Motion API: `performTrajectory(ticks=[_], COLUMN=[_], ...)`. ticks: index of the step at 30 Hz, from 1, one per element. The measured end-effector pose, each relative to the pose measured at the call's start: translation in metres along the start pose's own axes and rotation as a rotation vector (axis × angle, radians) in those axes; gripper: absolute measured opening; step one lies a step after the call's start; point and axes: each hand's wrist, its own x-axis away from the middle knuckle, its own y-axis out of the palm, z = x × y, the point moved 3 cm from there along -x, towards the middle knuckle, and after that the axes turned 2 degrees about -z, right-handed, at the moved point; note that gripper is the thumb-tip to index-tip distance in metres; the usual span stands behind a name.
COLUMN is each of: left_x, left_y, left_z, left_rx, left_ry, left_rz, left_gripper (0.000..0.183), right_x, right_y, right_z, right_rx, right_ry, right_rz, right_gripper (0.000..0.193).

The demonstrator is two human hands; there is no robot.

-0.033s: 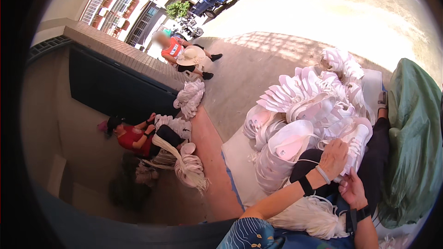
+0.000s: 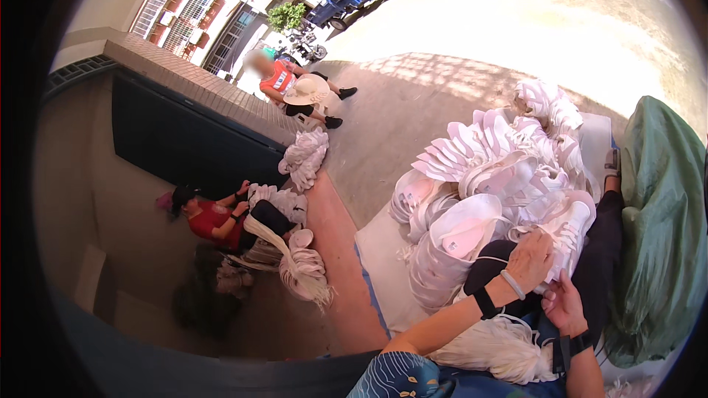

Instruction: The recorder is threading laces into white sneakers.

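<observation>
A white shoe upper lies over my lap, with white lacing across its front. My left hand is at the side of the lacing, fingers bent together; a thin white shoelace loops out beside it. The fingertips are partly hidden, but they seem to pinch the lace. Below it, my right hand grips the near end of the upper between thumb and fingers. A bundle of loose white laces rests on my lap under my forearms.
Stacked white shoe uppers are heaped just beyond my hands. A green sheet bulges at the right. To the left, a person in red sits among more uppers; farther off sits another person with a straw hat.
My left hand has drawn back very slightly from the lacing. My right hand and the shoe upper stay in place.
</observation>
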Motion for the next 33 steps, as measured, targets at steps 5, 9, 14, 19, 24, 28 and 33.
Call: performTrajectory(ticks=[5,9,14,19,24,28,33], left_x=[0.057,0.078,0.071,0.071,0.067,0.063,0.066], left_y=[0.025,0.047,0.050,0.048,0.048,0.041,0.050], left_z=[-0.021,-0.031,-0.029,-0.026,-0.030,-0.029,-0.034], left_rx=[0.681,1.104,1.214,1.413,1.260,1.168,1.198], left_ry=[-0.761,-0.960,-0.976,-0.984,-0.961,-0.973,-0.873], left_rz=[-0.603,-0.463,-0.509,-0.454,-0.481,-0.503,-0.442], left_gripper=[0.035,0.039,0.036,0.034,0.035,0.035,0.034], right_x=[0.006,0.004,0.006,0.002,0.003,0.005,0.012], right_y=[0.002,0.002,0.004,-0.003,0.000,0.004,0.006], right_z=[-0.003,-0.001,-0.001,0.000,-0.002,-0.002,-0.001], right_rx=[0.006,0.013,-0.002,-0.006,0.010,0.022,0.035], right_ry=[0.006,0.017,0.032,0.011,0.001,-0.006,-0.010], right_rz=[0.036,0.006,-0.006,0.017,0.002,0.010,0.020], right_gripper=[0.030,0.032,0.032,0.032,0.032,0.031,0.030])
